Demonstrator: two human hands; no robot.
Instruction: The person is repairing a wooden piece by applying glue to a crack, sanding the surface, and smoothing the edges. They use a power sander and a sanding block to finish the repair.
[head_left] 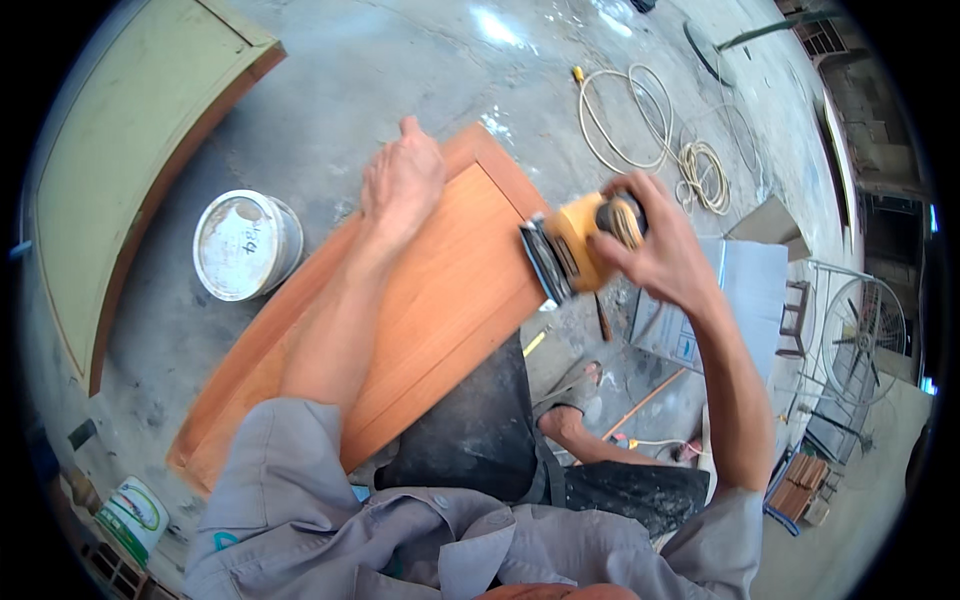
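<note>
A grey concrete floor (pixel 330 90), stained and glossy in patches, carries everything. A white lidded bucket (pixel 243 246) stands on it just left of the left hand (pixel 403 180). A pale green panel (pixel 120 160) lies farther left. Beyond the right hand (pixel 655 250), a coiled cream cable (pixel 655 135) lies on the floor. Right of that hand sits a cardboard box (pixel 720 300), with a fan (pixel 862 340) farther right.
</note>
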